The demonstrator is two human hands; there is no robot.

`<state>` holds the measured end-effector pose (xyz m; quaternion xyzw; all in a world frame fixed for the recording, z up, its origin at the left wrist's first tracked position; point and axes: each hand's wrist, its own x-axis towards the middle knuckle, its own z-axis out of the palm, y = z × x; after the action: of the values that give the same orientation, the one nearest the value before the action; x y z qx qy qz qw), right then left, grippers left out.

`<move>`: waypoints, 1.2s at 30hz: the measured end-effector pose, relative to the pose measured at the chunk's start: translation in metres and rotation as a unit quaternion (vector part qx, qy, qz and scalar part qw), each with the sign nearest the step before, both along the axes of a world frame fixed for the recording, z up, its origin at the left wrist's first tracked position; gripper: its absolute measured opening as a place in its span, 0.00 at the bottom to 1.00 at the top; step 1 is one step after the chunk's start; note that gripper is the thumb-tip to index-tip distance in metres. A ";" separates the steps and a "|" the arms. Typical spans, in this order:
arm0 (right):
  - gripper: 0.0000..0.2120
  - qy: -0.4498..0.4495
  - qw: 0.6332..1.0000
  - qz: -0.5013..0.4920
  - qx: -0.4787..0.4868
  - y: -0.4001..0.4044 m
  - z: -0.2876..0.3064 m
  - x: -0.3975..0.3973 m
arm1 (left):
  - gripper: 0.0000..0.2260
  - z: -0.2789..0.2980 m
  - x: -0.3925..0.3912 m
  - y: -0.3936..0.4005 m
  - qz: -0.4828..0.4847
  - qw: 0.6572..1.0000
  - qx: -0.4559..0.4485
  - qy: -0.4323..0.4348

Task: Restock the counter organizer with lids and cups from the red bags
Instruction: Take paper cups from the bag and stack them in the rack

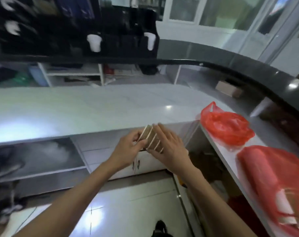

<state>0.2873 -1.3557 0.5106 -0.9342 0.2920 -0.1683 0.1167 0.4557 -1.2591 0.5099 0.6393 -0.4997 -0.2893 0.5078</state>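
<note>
Both hands hold a short stack of brown ribbed paper cups [152, 140] in the air above the white desk's [76, 110] front edge. The left hand [128, 147] curls its fingers around the stack's narrow end; the right hand [171, 144] lays straight fingers along its side. Two red bags [225, 125] lie on the desk to the right.

Steel side counter [218, 146] under 2 red bags [225, 127] (both crumpled).
</note>
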 end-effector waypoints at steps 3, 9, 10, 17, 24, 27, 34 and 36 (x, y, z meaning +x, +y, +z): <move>0.39 -0.004 0.999 0.036 0.016 0.004 -0.005 0.049 | 0.06 -0.009 0.062 0.028 0.083 0.995 0.004 0.048; 0.33 -0.062 0.986 0.123 0.097 -0.002 -0.011 0.154 | 0.04 -0.021 0.173 0.067 0.225 0.968 0.011 0.109; 0.32 -0.073 0.981 0.131 0.123 -0.004 -0.011 0.175 | 0.04 -0.022 0.189 0.070 0.241 0.964 0.016 0.114; 0.29 -0.163 0.943 0.194 0.215 -0.030 -0.005 0.310 | 0.06 -0.009 0.308 0.060 0.300 0.948 0.013 0.105; 0.27 -0.214 0.910 0.252 0.249 -0.046 0.023 0.426 | 0.07 0.020 0.402 0.060 0.354 0.929 -0.038 0.098; 0.26 -0.246 0.901 0.267 0.238 -0.046 0.041 0.463 | 0.09 0.042 0.433 0.062 0.365 0.928 -0.061 0.047; 0.26 -0.320 0.885 0.269 0.205 -0.055 0.086 0.543 | 0.11 0.099 0.517 0.058 0.356 0.927 -0.043 -0.105; 0.27 -0.339 0.880 0.257 0.213 -0.055 0.101 0.568 | 0.11 0.112 0.547 0.051 0.352 0.927 -0.033 -0.126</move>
<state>0.8550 -1.4105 0.6115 -0.8150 0.0130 -0.3720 0.4441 1.0023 -1.2081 0.6224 0.7879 -0.3118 0.0079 0.5310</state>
